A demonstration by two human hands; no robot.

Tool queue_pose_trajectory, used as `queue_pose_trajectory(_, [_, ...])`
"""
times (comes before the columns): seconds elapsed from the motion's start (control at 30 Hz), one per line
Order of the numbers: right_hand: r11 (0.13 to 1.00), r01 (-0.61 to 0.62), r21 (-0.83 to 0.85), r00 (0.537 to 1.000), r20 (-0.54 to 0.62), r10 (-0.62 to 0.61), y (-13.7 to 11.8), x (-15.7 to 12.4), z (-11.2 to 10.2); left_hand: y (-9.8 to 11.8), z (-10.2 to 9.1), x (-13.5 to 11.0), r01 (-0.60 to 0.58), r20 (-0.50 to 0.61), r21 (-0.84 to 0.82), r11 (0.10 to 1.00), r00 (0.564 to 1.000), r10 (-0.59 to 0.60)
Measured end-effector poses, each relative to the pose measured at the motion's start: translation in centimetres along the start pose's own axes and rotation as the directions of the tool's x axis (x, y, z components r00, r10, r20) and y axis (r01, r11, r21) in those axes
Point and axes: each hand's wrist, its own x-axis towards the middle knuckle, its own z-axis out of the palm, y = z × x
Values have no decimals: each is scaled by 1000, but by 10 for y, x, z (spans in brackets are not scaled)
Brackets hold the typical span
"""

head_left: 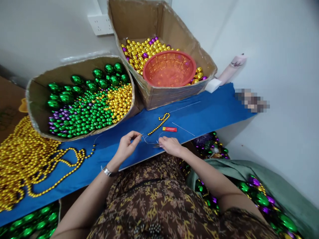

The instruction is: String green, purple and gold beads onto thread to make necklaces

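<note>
My left hand, with a metal watch band on the wrist, pinches the end of a thin white thread between thumb and finger. Close to its fingertips begins a short string of gold beads lying on the blue cloth. My right hand is closed around what look like small scissors, whose blades point left; a loop of thread runs by its fingers. Just beyond that hand lies a red lighter with a yellow end. A loose white strand rests to the right of the lighter.
A carton of gold and purple beads holds a red basket. Another carton contains green, gold and purple beads. Gold bead strings pile up at left. A green sack of beads sits at lower right.
</note>
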Motion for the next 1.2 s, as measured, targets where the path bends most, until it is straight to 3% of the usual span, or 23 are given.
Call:
queue_pose_trajectory(0.13, [1000,15,13,996,91,-16,39,-54,-1,-6,1,2,30,4,-94,995,1000,-29])
queue_pose_trajectory(0.23, [997,-82,-7,973,214,82,66,-90,0,-9,5,3,55,1,-153,987,998,-56])
queue_pose_trajectory(0.33, [987,-159,-2,979,130,158,75,-103,2,-7,11,4,81,-9,-220,972,996,-85])
queue_pose_trajectory(0.4, [985,-160,63,986,-39,163,74,-96,4,-3,15,5,93,-5,-255,963,995,-98])
queue_pose_trajectory(0.47, [976,-185,117,961,-188,205,70,-81,7,0,18,5,103,0,-293,951,994,-108])
queue_pose_trajectory(0.53, [964,-239,115,930,-260,261,66,-62,11,1,19,5,115,0,-342,933,992,-122])
queue_pose_trajectory(0.73, [977,-193,-86,950,-266,164,57,-26,8,-2,23,5,158,-8,-478,864,983,-185])
queue_pose_trajectory(0.97, [880,-449,-156,873,-285,395,76,-24,-9,11,28,10,242,24,-602,761,958,-285])
queue_pose_trajectory(1.2, [876,-466,-126,858,-309,411,78,-24,-9,25,30,7,298,98,-717,631,938,-331])
